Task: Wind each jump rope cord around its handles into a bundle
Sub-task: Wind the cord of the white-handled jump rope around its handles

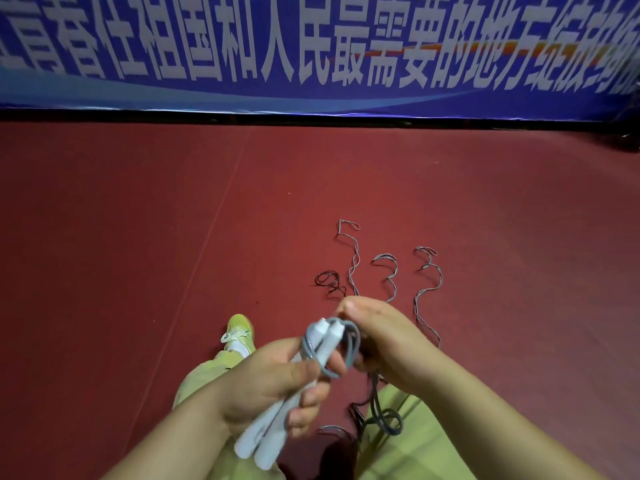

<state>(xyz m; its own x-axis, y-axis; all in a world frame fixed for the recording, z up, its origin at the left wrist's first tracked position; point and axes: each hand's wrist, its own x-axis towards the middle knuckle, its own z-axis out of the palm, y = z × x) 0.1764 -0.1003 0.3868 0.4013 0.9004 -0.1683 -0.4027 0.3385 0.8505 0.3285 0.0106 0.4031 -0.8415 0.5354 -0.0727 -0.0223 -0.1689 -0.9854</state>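
Observation:
My left hand (273,382) grips two white jump rope handles (266,434) held side by side, pointing up and to the right. A grey cord (351,344) loops around the handles' upper ends. My right hand (377,341) pinches that cord just right of the handle tips. More of the grey cord hangs down below my right hand and curls in a loop (388,420) over my right leg. Several other thin cords (429,282) lie stretched out in wavy lines on the red floor beyond my hands.
I am low over a red floor (138,220), with my legs in yellow-green trousers (408,455) and a yellow-green shoe (240,330) at the left. A blue banner (311,46) with large white characters runs along the far wall.

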